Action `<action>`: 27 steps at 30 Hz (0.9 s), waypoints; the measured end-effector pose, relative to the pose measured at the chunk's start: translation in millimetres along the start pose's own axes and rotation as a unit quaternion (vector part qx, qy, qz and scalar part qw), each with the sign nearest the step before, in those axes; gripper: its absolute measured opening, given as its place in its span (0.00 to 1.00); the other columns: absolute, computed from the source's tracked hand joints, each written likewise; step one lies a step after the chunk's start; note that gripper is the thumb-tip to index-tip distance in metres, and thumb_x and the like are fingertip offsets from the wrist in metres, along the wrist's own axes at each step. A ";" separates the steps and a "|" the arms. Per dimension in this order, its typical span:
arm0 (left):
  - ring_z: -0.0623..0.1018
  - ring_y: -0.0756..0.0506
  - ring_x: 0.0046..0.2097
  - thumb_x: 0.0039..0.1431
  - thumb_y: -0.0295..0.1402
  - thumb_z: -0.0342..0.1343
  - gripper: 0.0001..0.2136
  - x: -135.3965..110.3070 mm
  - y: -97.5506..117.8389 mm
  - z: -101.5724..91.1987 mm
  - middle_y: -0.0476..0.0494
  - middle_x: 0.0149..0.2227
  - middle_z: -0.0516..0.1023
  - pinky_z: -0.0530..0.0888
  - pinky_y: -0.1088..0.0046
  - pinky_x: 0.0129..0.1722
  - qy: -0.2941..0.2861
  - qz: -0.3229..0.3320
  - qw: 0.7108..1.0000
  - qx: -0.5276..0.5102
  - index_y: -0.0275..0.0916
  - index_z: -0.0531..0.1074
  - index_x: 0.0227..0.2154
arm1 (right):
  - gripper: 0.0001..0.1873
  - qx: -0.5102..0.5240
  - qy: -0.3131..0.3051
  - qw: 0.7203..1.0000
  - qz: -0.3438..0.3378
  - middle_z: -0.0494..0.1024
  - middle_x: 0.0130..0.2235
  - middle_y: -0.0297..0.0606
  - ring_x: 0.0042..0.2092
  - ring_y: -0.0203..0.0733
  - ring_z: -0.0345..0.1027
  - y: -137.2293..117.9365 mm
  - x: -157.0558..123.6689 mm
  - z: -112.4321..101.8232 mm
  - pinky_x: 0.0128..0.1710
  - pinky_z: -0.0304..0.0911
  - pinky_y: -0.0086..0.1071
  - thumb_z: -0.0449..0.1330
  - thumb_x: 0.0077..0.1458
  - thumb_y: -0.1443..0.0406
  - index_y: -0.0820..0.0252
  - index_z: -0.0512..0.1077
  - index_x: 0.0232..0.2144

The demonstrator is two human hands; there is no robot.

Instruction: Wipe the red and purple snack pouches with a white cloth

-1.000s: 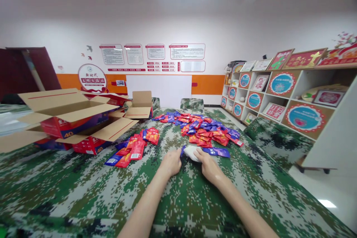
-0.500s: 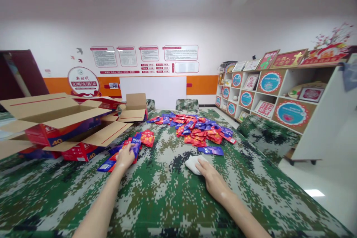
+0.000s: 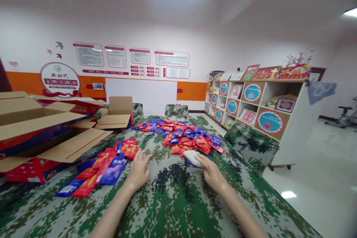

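My left hand [image 3: 140,168] is over the table with its fingers spread and nothing in them. Just left of it lies a small group of red and purple packets [image 3: 113,170], some overlapping. My right hand [image 3: 212,174] grips a folded white cloth [image 3: 192,157]. The cloth covers part of a purple packet at the near edge of a large heap of red and purple packets [image 3: 192,134]. Whether the cloth presses on that packet I cannot tell.
Open cardboard boxes [image 3: 75,150] crowd the left side of the camouflage-patterned tablecloth [image 3: 167,208]. A smaller open box [image 3: 119,108] stands behind them. Camouflage-covered chairs [image 3: 252,147] line the far and right sides, and a white shelf unit [image 3: 290,134] stands beyond on the right.
My left hand has left the small packet group, moved right and spread its fingers. My right hand has pushed the cloth forward onto the purple packet. The view has turned right.
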State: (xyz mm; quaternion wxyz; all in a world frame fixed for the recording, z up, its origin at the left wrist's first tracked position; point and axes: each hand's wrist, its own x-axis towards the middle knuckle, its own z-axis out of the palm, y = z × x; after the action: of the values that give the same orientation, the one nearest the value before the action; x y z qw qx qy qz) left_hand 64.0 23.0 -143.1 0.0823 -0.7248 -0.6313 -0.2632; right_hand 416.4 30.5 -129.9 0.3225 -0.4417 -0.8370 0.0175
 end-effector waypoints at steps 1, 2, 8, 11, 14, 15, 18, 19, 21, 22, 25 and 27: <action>0.47 0.38 0.64 0.49 0.25 0.50 0.26 7.4 14.5 9.1 0.42 0.56 0.56 0.59 0.57 0.57 -0.003 0.011 1.000 -0.022 0.46 0.63 0.53 | 0.38 -0.007 0.003 1.000 0.001 0.64 0.59 0.41 0.59 0.42 0.57 7.2 3.4 -5.7 0.59 0.52 0.44 0.44 0.41 0.79 0.56 0.64 0.56; 0.45 0.38 0.64 0.48 0.25 0.50 0.26 14.4 27.0 18.1 0.42 0.57 0.56 0.58 0.56 0.58 -0.007 0.022 0.999 -0.042 0.46 0.63 0.53 | 0.38 -0.013 0.009 1.000 0.003 0.64 0.59 0.40 0.59 0.43 0.57 15.3 5.2 -11.1 0.60 0.52 0.44 0.44 0.42 0.78 0.56 0.64 0.56; 0.43 0.37 0.65 0.46 0.26 0.53 0.31 45.0 60.8 65.8 0.41 0.59 0.53 0.53 0.57 0.61 -0.051 0.049 0.989 -0.133 0.43 0.58 0.57 | 0.36 -0.068 0.026 0.996 0.059 0.65 0.57 0.44 0.59 0.45 0.58 73.9 -8.7 -30.4 0.59 0.53 0.45 0.44 0.41 0.78 0.61 0.65 0.55; 0.43 0.36 0.65 0.47 0.28 0.53 0.32 53.5 62.8 81.8 0.40 0.60 0.52 0.54 0.56 0.60 -0.072 0.039 0.985 -0.151 0.43 0.56 0.58 | 0.34 -0.098 -0.047 0.993 0.052 0.67 0.56 0.46 0.57 0.46 0.61 82.2 -28.9 -24.5 0.58 0.55 0.45 0.45 0.42 0.78 0.61 0.66 0.54; 0.42 0.36 0.65 0.47 0.28 0.52 0.32 57.3 60.4 89.7 0.40 0.59 0.53 0.56 0.55 0.59 -0.076 0.034 0.986 -0.147 0.44 0.57 0.58 | 0.32 -0.115 -0.089 0.989 0.032 0.63 0.59 0.47 0.60 0.47 0.55 70.0 -53.0 -13.3 0.59 0.53 0.44 0.45 0.47 0.76 0.61 0.64 0.56; 0.42 0.37 0.65 0.47 0.28 0.52 0.32 57.7 58.9 91.0 0.40 0.59 0.53 0.56 0.55 0.59 -0.075 0.035 0.986 -0.146 0.44 0.57 0.58 | 0.32 -0.119 -0.096 0.988 0.033 0.60 0.60 0.47 0.61 0.47 0.53 64.0 -59.9 -10.3 0.59 0.52 0.44 0.45 0.48 0.76 0.61 0.62 0.57; 0.42 0.37 0.65 0.47 0.28 0.52 0.32 57.5 54.5 94.1 0.40 0.59 0.53 0.56 0.54 0.59 -0.071 0.036 0.985 -0.154 0.44 0.57 0.58 | 0.34 -0.112 -0.139 0.983 0.047 0.54 0.62 0.45 0.62 0.50 0.49 46.7 -73.3 -4.7 0.60 0.52 0.44 0.48 0.48 0.75 0.60 0.58 0.59; 0.41 0.37 0.65 0.47 0.28 0.52 0.32 57.4 53.5 95.6 0.40 0.60 0.53 0.56 0.54 0.59 -0.072 0.033 0.984 -0.158 0.43 0.57 0.58 | 0.35 -0.106 -0.163 0.979 0.056 0.53 0.63 0.45 0.62 0.51 0.48 41.8 -75.5 -3.8 0.60 0.52 0.44 0.49 0.47 0.75 0.59 0.58 0.59; 0.41 0.36 0.65 0.47 0.29 0.52 0.32 57.5 52.1 99.4 0.38 0.60 0.53 0.56 0.54 0.59 -0.084 0.026 0.983 -0.164 0.41 0.56 0.59 | 0.35 -0.096 -0.212 0.969 0.080 0.54 0.62 0.46 0.62 0.53 0.48 32.8 -77.4 -4.0 0.59 0.53 0.44 0.50 0.46 0.76 0.59 0.60 0.58; 0.40 0.36 0.65 0.47 0.30 0.52 0.33 57.9 51.6 101.7 0.37 0.60 0.52 0.56 0.54 0.59 -0.092 0.022 0.982 -0.166 0.40 0.55 0.60 | 0.34 -0.091 -0.230 0.965 0.091 0.55 0.62 0.46 0.62 0.54 0.49 28.5 -77.2 -5.7 0.59 0.53 0.44 0.50 0.46 0.76 0.59 0.61 0.58; 0.40 0.35 0.65 0.46 0.35 0.55 0.37 61.1 50.4 108.7 0.36 0.62 0.49 0.53 0.56 0.60 -0.120 0.015 0.978 -0.171 0.38 0.52 0.61 | 0.30 -0.066 -0.240 0.964 0.090 0.58 0.61 0.43 0.61 0.55 0.50 20.9 -68.4 -19.1 0.60 0.52 0.44 0.53 0.51 0.69 0.55 0.61 0.58; 0.40 0.34 0.65 0.44 0.38 0.57 0.41 65.6 49.6 112.6 0.36 0.63 0.45 0.51 0.56 0.61 -0.131 0.008 0.975 -0.178 0.38 0.49 0.62 | 0.28 -0.052 -0.193 0.977 0.078 0.59 0.61 0.39 0.62 0.52 0.48 27.8 -49.4 -31.6 0.61 0.49 0.45 0.52 0.55 0.62 0.52 0.58 0.59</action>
State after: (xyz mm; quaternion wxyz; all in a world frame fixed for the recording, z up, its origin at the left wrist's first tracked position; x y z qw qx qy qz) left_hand 147.0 121.6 -196.2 -0.1292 -0.7611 -0.5739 -0.2733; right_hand 474.0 2.3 -139.6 0.1287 -0.5101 -0.8463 0.0840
